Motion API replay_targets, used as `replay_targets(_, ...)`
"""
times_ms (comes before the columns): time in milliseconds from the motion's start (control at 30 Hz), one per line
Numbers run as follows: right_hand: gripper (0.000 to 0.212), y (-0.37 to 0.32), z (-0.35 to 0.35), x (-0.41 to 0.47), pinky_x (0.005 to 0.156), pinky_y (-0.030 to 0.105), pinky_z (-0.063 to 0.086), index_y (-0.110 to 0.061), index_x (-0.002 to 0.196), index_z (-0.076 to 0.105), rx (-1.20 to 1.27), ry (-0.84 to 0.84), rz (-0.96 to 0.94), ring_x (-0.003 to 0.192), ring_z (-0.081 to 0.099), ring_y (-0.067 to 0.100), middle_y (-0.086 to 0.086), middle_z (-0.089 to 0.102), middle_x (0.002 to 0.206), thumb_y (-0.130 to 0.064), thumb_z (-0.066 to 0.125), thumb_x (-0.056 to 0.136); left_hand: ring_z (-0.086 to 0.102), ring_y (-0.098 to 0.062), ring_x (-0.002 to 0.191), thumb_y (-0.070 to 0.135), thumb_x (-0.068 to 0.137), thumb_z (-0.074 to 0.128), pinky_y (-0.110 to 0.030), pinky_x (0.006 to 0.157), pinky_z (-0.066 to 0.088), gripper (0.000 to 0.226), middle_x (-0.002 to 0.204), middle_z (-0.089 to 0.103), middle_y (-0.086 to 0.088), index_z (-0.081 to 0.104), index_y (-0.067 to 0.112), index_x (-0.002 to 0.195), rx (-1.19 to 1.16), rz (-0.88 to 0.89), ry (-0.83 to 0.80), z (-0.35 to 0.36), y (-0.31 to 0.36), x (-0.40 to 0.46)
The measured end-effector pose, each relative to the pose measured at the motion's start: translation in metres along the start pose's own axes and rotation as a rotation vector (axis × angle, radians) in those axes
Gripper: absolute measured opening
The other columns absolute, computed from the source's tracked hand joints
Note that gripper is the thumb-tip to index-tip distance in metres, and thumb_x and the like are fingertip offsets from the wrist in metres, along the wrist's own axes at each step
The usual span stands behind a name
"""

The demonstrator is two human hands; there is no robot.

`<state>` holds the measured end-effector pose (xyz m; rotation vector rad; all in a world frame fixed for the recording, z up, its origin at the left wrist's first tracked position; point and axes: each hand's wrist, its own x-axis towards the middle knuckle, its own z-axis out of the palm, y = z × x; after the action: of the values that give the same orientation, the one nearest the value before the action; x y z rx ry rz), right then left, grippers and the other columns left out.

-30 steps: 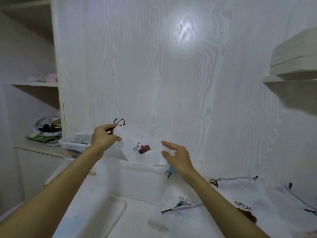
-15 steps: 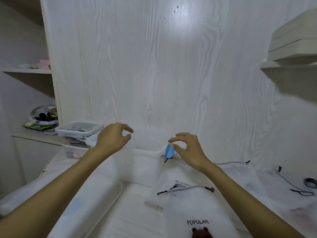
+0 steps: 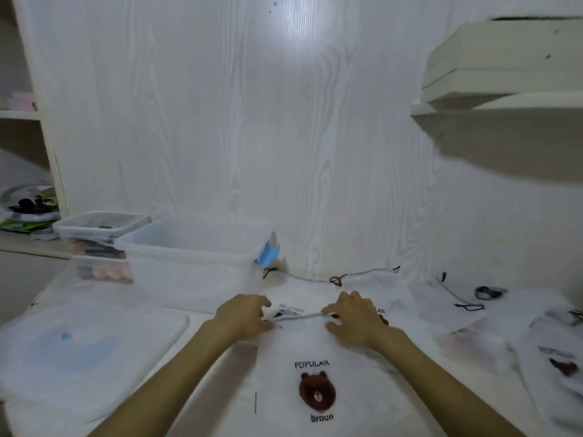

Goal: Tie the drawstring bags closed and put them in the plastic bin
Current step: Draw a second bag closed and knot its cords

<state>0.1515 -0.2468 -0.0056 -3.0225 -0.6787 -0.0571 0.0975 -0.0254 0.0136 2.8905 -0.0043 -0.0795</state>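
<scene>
A white drawstring bag [image 3: 315, 351] printed with "POPULAR" and a brown bear lies flat on the table in front of me. My left hand [image 3: 244, 316] pinches the left end of its top hem, beside the black cord end. At the right end of the same hem my right hand [image 3: 356, 321] pinches the edge between finger and thumb. The translucent plastic bin [image 3: 189, 260] with a blue latch [image 3: 268, 252] stands behind my left hand; what lies inside it is hard to make out.
The bin's lid [image 3: 88, 348] lies flat at the left. A smaller lidded box [image 3: 101, 225] stands behind the bin. Several more white bags [image 3: 378, 285] with black cords spread across the right side. A shelf [image 3: 504, 102] juts out at upper right.
A second ago my left hand held a tied bag over the bin. That bag has left my hands, and both have come down to the top hem of the bear bag on the table.
</scene>
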Motion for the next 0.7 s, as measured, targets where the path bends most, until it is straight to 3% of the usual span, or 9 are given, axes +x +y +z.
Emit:
replay_targets(100, 0.021, 0.009, -0.002, -0.006, 0.099, 0.032, 0.031, -0.028, 0.107, 0.060, 0.166, 0.020, -0.020, 0.113, 0.039, 0.017, -0.003, 0.046, 0.111, -0.038, 0.055, 0.090, 0.055, -0.016, 0.098, 0.059, 0.081, 0.060, -0.025, 0.076, 0.041, 0.045, 0.104, 0.060, 0.005, 0.058, 0.022, 0.106, 0.025, -0.102, 0.007, 0.000, 0.001, -0.003)
replay_targets(167, 0.008, 0.013, -0.005, -0.009, 0.087, 0.025, 0.040, -0.027, 0.090, 0.055, 0.470, 0.052, -0.008, 0.095, 0.047, 0.010, -0.005, 0.052, 0.103, -0.028, 0.062, 0.088, 0.054, -0.014, 0.074, 0.073, 0.076, 0.054, -0.024, 0.062, 0.039, 0.056, 0.076, 0.055, 0.005, 0.050, 0.017, 0.076, 0.046, -0.176, -0.012, -0.005, 0.005, -0.007)
replay_targets(267, 0.018, 0.025, -0.014, -0.017, 0.067, 0.013, 0.038, -0.027, 0.081, 0.050, 0.752, 0.033, 0.026, 0.074, 0.048, 0.000, -0.010, 0.054, 0.086, -0.020, 0.066, 0.085, 0.059, -0.007, 0.061, 0.079, 0.072, 0.052, -0.019, 0.062, 0.046, 0.061, 0.063, 0.061, 0.009, 0.055, 0.017, 0.068, -0.053, -0.205, -0.351, -0.011, 0.016, -0.015)
replay_targets(333, 0.022, 0.031, -0.021, -0.023, 0.071, 0.016, 0.037, -0.028, 0.091, 0.051, 0.604, -0.069, 0.018, 0.082, 0.049, 0.005, -0.012, 0.052, 0.092, -0.024, 0.071, 0.082, 0.059, -0.002, 0.061, 0.063, 0.076, 0.064, -0.015, 0.063, 0.049, 0.043, 0.067, 0.064, 0.011, 0.063, 0.019, 0.074, -0.047, -0.115, -0.502, -0.010, 0.021, -0.019)
replay_targets(433, 0.054, 0.022, -0.029, -0.025, 0.100, 0.031, 0.029, -0.026, 0.128, 0.045, 0.250, -0.061, -0.056, 0.121, 0.039, 0.016, -0.007, 0.046, 0.133, -0.027, 0.070, 0.080, 0.060, -0.001, 0.061, 0.034, 0.081, 0.073, -0.013, 0.054, 0.049, 0.020, 0.087, 0.072, 0.003, 0.068, 0.018, 0.093, -0.108, -0.065, -0.454, -0.002, 0.022, -0.017)
replay_targets(500, 0.058, 0.000, -0.031, -0.021, 0.110, 0.033, 0.021, -0.027, 0.136, 0.040, 0.364, -0.004, -0.155, 0.135, 0.028, 0.015, -0.007, 0.039, 0.144, -0.021, 0.064, 0.083, 0.060, -0.006, 0.064, 0.040, 0.080, 0.072, -0.015, 0.053, 0.050, 0.036, 0.083, 0.068, 0.001, 0.065, 0.012, 0.101, -0.145, -0.103, -0.397, 0.001, 0.022, -0.022)
replay_targets(567, 0.057, -0.024, -0.029, -0.012, 0.112, 0.034, 0.026, -0.027, 0.138, 0.039, 0.455, -0.029, -0.241, 0.137, 0.030, 0.016, -0.004, 0.039, 0.147, -0.015, 0.057, 0.085, 0.059, -0.009, 0.064, 0.055, 0.075, 0.071, -0.017, 0.056, 0.053, 0.051, 0.075, 0.060, 0.003, 0.059, 0.009, 0.093, -0.133, -0.144, -0.367, 0.006, 0.020, -0.030)
replay_targets(633, 0.063, -0.043, -0.021, 0.000, 0.109, 0.036, 0.031, -0.029, 0.142, 0.035, 0.325, -0.101, -0.313, 0.135, 0.034, 0.020, 0.000, 0.039, 0.147, -0.011, 0.053, 0.085, 0.058, -0.008, 0.064, 0.068, 0.069, 0.068, -0.017, 0.060, 0.054, 0.057, 0.073, 0.056, 0.004, 0.053, 0.013, 0.076, -0.083, -0.165, -0.420, 0.003, 0.016, -0.044)
replay_targets(700, 0.063, -0.053, -0.017, 0.008, 0.106, 0.036, 0.033, -0.030, 0.143, 0.035, 0.121, -0.175, -0.369, 0.132, 0.035, 0.021, 0.001, 0.039, 0.146, -0.010, 0.053, 0.086, 0.057, -0.006, 0.066, 0.069, 0.067, 0.068, -0.016, 0.061, 0.053, 0.054, 0.074, 0.055, 0.006, 0.056, 0.017, 0.075, -0.040, -0.141, -0.515, -0.005, 0.010, -0.056)
